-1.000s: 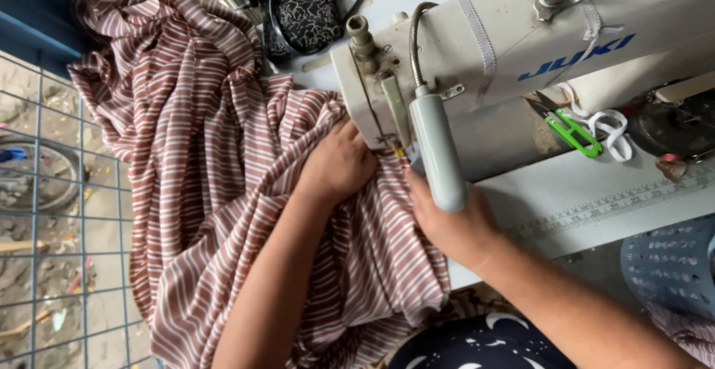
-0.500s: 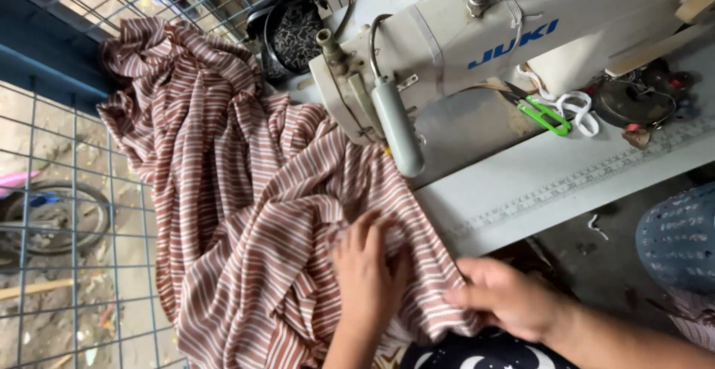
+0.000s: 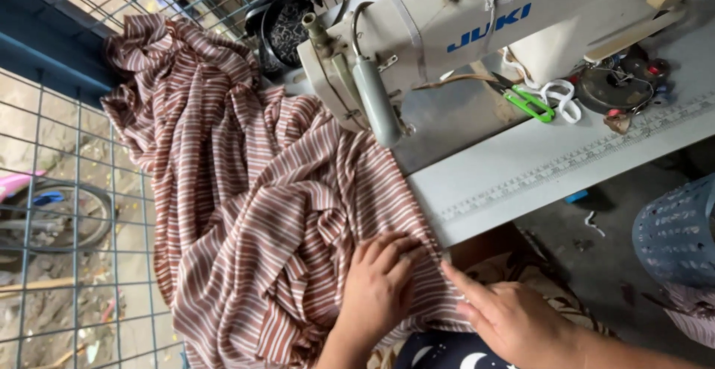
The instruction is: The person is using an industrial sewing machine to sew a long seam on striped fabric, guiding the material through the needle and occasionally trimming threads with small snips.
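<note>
In the head view, the striped fabric spreads left of the sewing machine, draping off the table. The left hand presses flat on it, fingers extended. The right hand, fingers outstretched, touches its near edge.

The cloth is reddish brown with thin white stripes. The sewing machine is cream — its lettering blue. The table is pale grey. The scissors have bright green handles. The basket is light blue, the wire fence grey-blue.
</note>
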